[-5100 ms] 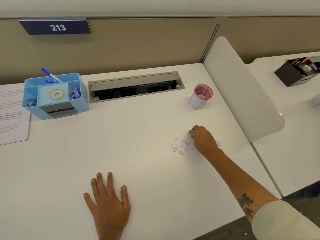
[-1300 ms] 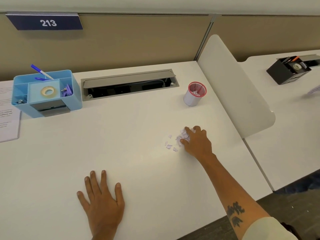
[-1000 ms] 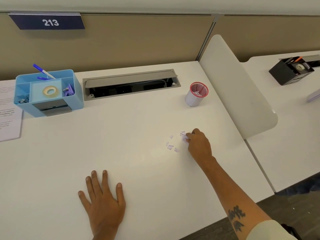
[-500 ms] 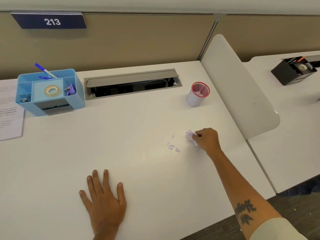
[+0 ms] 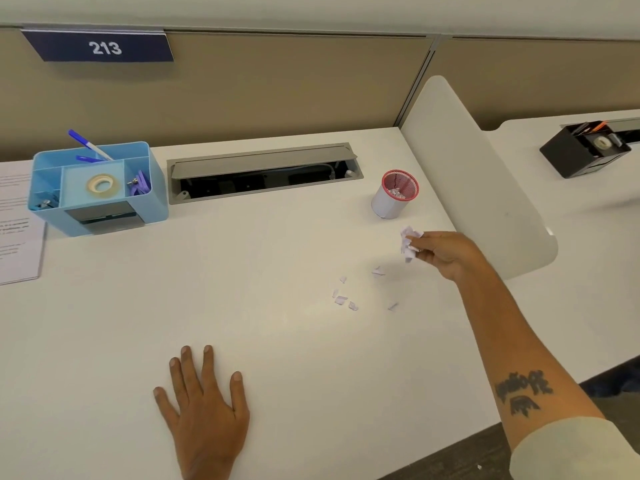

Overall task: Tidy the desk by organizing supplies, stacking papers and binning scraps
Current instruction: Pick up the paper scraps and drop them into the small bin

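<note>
**Scraps lifted near the cup**

The right hand [image 5: 446,252] pinched a wad of paper scraps [image 5: 409,243] above the surface [image 5: 277,341], just short of the red-rimmed cup [image 5: 394,195]. The left hand [image 5: 204,410] lay spread flat. Loose scraps [image 5: 341,299] remained between them.

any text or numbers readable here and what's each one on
"213": white digits on the dark blue sign on the partition.
Printed lines on the paper at the desk's left edge: too small and blurred to read.
Dark tattoo on the right forearm: shape not legible as words.
No readable label on the blue organizer, the red-rimmed cup or the black organizer.
</note>
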Demonstrator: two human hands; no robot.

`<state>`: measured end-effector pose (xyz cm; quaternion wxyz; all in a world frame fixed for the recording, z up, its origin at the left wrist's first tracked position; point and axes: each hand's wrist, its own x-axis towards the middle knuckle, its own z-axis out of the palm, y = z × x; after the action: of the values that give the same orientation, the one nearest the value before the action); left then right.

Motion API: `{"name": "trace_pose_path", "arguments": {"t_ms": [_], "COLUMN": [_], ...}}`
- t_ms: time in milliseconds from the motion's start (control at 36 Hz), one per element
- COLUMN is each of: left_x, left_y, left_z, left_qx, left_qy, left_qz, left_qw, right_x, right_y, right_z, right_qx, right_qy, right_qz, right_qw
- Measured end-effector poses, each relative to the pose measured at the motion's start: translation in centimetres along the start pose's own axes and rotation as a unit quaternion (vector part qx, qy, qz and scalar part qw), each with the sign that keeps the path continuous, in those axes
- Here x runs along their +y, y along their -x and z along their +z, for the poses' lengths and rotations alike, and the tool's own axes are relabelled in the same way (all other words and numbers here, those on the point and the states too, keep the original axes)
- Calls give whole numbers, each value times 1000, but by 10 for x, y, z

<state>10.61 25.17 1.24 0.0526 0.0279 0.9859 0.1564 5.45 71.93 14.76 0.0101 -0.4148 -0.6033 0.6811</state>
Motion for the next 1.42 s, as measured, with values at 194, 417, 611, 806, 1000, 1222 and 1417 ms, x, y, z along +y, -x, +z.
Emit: {"name": "trace_pose_path", "arguments": {"t_ms": [194, 417, 611, 806, 1000, 1222, 1417], "left_x": [1, 1, 1, 2, 3, 1, 0], "left_y": [0, -2, -2, -2, -3, -3, -3], "left_z": [2, 5, 6, 5, 4, 4, 4], "left_qx": [5, 14, 22, 30, 25, 11, 4], "left_qy": [5, 1, 0, 3, 10, 5, 3], "left_qz": [-4, -11, -10, -5, -7, -9, -6], "left_qw": [1000, 1000, 1000, 1000, 1000, 1000, 1000], "right_x": [-55, -89, -87, -87, -91, -89, -75], "right_y": [-39, -99, -123, -133, -129, -116, -83], "right_z": [3, 11, 19, 33, 39, 33, 23], "right_qx": [11, 112, 212, 222, 245, 262, 260], "right_qy": [5, -2, 226, 379, 432, 401, 323], "right_qz": [-36, -51, -83, -99, -105, -146, -172], "right_qw": [999, 992, 947, 893, 861, 865, 893]}}
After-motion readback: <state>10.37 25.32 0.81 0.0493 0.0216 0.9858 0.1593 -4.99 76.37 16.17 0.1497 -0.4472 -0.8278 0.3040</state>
